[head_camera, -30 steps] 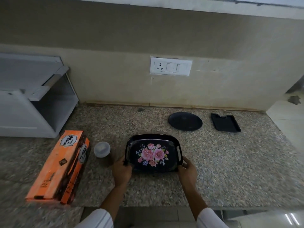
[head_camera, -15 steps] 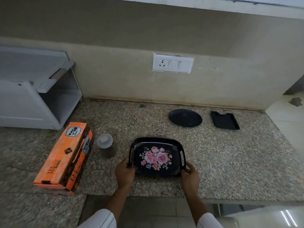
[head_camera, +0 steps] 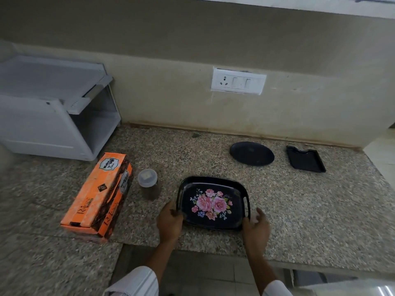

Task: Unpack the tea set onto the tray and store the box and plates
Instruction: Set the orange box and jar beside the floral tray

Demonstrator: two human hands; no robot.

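Observation:
A black tray with pink roses painted on it lies flat on the granite counter, near the front edge. My left hand grips its near left corner, thumb over the rim. My right hand is at the near right corner with fingers spread, only the thumb touching the rim. A long orange tea set box lies shut to the left of the tray. At the back right sit a round black plate and a small rectangular black plate.
A small lidded jar with dark contents stands between the box and the tray. A white open shelf unit sits at the back left against the wall. A wall socket is above the counter. The counter ends at the right.
The tray has been pulled slightly nearer the front edge and set down. My right hand has loosened and spread its fingers. My view has shifted back and left.

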